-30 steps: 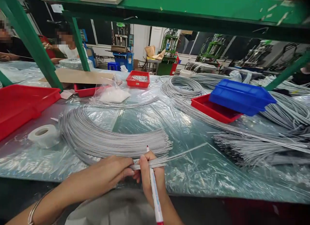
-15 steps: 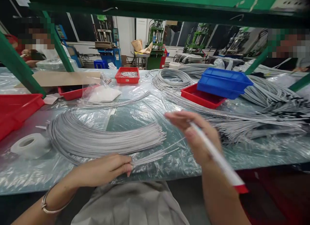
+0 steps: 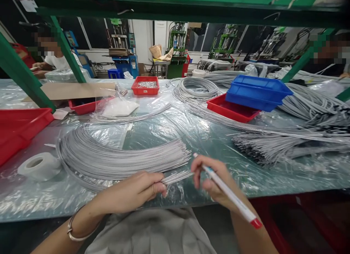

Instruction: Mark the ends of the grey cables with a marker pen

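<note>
Pinching firmly, the left hand (image 3: 138, 190) holds a few wires (image 3: 179, 176), just nearside of the big bundle (image 3: 131, 161). The right hand (image 3: 221, 172), curled loosely round a pen (image 3: 232, 196), sits lower than half a second ago, putting pen and wire ends close. Clear plastic (image 3: 155, 130) covers the table (image 3: 213, 144); presses (image 3: 177, 39) stand behind.

A: Light?

B: Moderately bright, fairly even; source outside the frame. Plastic sheet (image 3: 157, 132) throws white glare, strong at lower left — bottom corners lie in shadow.

A: Sharpness?

B: Middle reads clear; far machines (image 3: 178, 46) soft. Wide-lens bend toward the edges — pixelated patches (image 3: 49, 40) upper left and upper right.
</note>
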Motion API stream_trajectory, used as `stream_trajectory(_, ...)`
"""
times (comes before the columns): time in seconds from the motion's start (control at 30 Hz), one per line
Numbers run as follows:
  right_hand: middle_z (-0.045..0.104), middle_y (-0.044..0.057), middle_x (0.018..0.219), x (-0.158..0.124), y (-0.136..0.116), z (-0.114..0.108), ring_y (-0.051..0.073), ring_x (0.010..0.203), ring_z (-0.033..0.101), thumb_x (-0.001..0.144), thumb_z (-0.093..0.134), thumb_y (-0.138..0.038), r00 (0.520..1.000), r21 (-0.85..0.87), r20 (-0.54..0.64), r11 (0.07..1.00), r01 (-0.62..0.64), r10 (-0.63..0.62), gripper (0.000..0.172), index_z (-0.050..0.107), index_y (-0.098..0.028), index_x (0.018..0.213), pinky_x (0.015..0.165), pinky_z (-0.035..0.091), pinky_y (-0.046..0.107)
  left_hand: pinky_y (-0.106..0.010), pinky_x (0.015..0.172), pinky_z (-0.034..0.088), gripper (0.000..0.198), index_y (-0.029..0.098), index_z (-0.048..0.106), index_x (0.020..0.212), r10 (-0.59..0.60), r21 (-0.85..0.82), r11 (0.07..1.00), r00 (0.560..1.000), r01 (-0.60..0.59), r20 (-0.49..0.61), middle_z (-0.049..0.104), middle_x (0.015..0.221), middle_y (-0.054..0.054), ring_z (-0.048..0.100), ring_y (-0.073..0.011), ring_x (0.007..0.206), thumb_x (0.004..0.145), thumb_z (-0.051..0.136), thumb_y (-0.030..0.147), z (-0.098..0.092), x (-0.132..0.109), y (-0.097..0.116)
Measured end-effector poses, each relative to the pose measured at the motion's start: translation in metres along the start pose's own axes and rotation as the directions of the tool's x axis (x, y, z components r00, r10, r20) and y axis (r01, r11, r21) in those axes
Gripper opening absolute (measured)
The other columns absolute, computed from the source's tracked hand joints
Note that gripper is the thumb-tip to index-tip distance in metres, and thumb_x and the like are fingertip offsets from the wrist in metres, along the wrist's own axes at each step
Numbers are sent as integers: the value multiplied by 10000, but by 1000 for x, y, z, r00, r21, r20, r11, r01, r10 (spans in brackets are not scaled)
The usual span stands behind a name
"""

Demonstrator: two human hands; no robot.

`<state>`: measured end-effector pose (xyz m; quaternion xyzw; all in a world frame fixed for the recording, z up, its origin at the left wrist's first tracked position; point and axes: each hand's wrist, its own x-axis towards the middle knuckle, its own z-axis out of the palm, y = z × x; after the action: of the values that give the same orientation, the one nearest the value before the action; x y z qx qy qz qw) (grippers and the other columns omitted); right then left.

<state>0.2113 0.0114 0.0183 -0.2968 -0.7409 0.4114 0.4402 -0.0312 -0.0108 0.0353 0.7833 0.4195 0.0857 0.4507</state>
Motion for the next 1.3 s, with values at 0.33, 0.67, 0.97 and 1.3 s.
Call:
stream_trajectory(0.33, 451, -47, 437, -8, 4, 28, 84, 399, 397, 945, 472, -383, 955, -110, 171, 968, -226, 243, 411, 477, -189, 583, 452, 304, 207, -200, 609, 414, 367, 163, 617, 847, 6, -100, 995, 995, 4, 99, 608, 700, 15, 555, -92, 558, 1002, 361, 374, 6, 11, 4)
stream_trajectory(0.67, 496, -43, 450, -14, 22, 26, 67, 394, 424, 932, 540, -380, 962, -20, 177, 978, -209, 209, 372, 516, -169, 627, 438, 317, 171, -209, 685, 501, 249, 185, 619, 995, -41, -370, 929, 998, 24, -37, 705, 883, -11, 680, -149, 767, 946, 519, 408, 17, 19, -5)
stream_trajectory(0.97, 461, -48, 444, -10, 15, 26, 75, 413, 423, 938, 454, -323, 965, -162, 172, 972, -168, 196, 417, 461, -182, 546, 494, 341, 197, -154, 594, 424, 260, 163, 687, 803, 21, -238, 970, 996, -40, -82, 656, 709, 19, 622, -103, 664, 934, 544, 337, 19, 25, 5)
stream_trajectory(1.3, 457, -31, 437, -6, 21, 35, 83, 414, 457, 958, 431, -326, 992, -77, 89, 994, -78, 85, 478, 448, -182, 503, 479, 358, 197, -175, 604, 413, 273, 187, 697, 826, 26, -155, 987, 991, -47, -132, 660, 722, 20, 614, -115, 690, 944, 526, 365, 17, 22, 3)
